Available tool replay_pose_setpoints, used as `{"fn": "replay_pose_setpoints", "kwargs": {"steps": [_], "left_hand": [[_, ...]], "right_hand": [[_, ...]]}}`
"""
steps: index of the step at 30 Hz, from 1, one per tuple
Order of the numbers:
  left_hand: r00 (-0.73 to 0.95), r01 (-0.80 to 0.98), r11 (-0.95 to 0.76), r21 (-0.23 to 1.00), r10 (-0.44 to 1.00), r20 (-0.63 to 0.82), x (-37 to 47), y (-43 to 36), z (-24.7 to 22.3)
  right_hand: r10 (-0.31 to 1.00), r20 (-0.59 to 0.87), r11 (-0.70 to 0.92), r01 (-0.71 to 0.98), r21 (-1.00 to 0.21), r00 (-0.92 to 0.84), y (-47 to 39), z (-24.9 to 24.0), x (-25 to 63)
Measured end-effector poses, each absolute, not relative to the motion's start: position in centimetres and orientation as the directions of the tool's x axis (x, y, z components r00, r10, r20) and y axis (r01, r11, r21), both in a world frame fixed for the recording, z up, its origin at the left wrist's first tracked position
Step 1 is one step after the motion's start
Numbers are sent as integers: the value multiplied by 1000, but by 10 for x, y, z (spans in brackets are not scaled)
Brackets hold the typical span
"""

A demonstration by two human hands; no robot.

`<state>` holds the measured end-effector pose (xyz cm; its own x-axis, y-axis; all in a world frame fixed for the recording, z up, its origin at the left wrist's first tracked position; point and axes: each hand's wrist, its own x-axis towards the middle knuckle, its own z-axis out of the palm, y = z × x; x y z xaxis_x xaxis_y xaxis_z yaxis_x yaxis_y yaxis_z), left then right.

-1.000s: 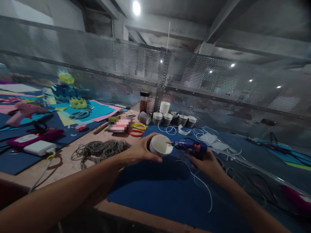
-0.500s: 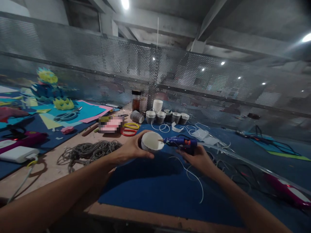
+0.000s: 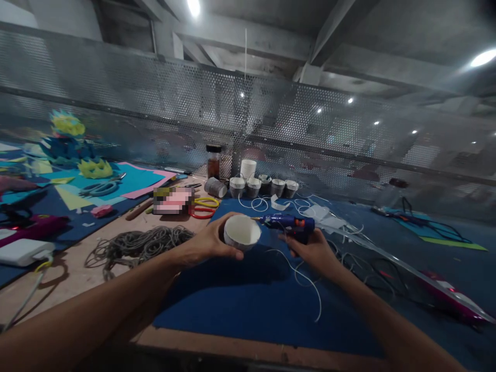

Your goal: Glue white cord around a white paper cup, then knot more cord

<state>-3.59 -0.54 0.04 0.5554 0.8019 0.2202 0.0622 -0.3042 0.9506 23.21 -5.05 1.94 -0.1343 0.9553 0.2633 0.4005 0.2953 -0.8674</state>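
Holding one cup [image 3: 242, 233]: left hand [image 3: 211, 240], fingers and thumb wrapped around its left side. Cup tilted, mouth toward the viewer, pale inside, raised above the mat [image 3: 232, 315]; clock positions below read from this cup as centre.

Right hand [image 3: 313, 250], at 3 o'clock: grasping one glue gun [image 3: 287, 223], blue body with orange detail. Nozzle points left, its tip at the far right of the cup's rim; whether it touches, cannot tell.

At 4 o'clock: one white cord [image 3: 318, 299], curved loosely on the blue mat.

At 9 o'clock: one rope [image 3: 145, 245], grey, in a tangled heap on the tabletop [image 3: 89, 294], near the left forearm.

At 10 o'clock: handles [image 3: 205, 217], one loop red, one yellow; farther out, paper [image 3: 143, 180] in teal and pink.

At 11 o'clock: one wrapped cup [image 3: 215, 187], grey, lying on its side; behind it, one jar [image 3: 213, 166], dark lid, reddish-brown contents, upright.

At 12 o'clock: one white stack [image 3: 248, 168], ribbed.

At 1 o'clock: five grey cups [image 3: 253, 188], pale rims, upright in a row.
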Motion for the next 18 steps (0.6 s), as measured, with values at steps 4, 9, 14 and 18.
{"fn": "replay_pose_setpoints", "kwargs": {"steps": [4, 9, 14, 18], "left_hand": [[572, 81, -304, 949, 794, 205, -36, -7, 1], [579, 60, -305, 950, 786, 216, -36, -7, 0], [584, 47, -295, 954, 784, 213, -36, -8, 1], [592, 33, -292, 956, 776, 217, -36, -8, 1]], "right_hand": [[970, 219, 244, 396, -885, -109, -51, 23, 231], [970, 213, 242, 387, -890, -116, -49, 19, 234], [967, 218, 252, 368, -895, -133, -50, 20, 233], [953, 248, 297, 367, -882, -173, -46, 11, 237]]}}
